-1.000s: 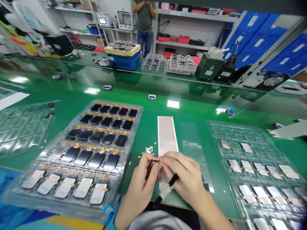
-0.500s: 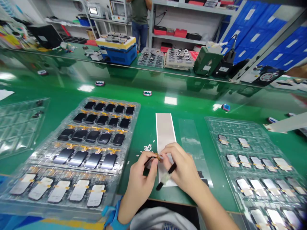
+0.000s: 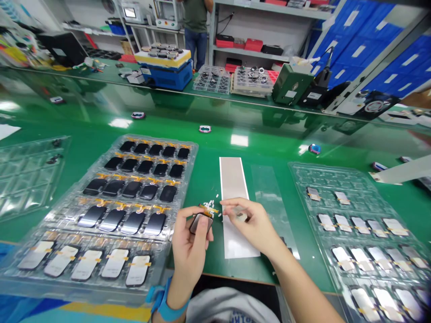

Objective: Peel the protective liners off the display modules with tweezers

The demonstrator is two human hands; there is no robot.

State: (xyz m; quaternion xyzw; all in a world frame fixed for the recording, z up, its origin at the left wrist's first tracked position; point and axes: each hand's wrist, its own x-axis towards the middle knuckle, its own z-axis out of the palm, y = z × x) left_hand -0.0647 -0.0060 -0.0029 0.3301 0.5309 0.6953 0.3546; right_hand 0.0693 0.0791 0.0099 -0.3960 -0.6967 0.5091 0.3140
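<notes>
My left hand is closed around a small display screen, thumb across its face. An orange flex cable sticks out from the screen's top edge. Just to the right, my right hand has thumb and forefinger close together. A dark stick-like tool with a pale wrapped middle lies in its curled fingers, mostly hidden. Small white pieces lie scattered behind the screen. Beneath my right hand runs a beige strip with white edges.
At left, a clear tray carries rows of black screens. Another clear tray at right holds silver-backed screens. A transparent sheet lies beside the strip. Small watch-case-like parts sit along the bench's far side. A person stands beyond.
My hands have moved apart. My left hand has turned, bringing the screen and its flex cable into view. The tool in my right hand has swung up into the palm.
</notes>
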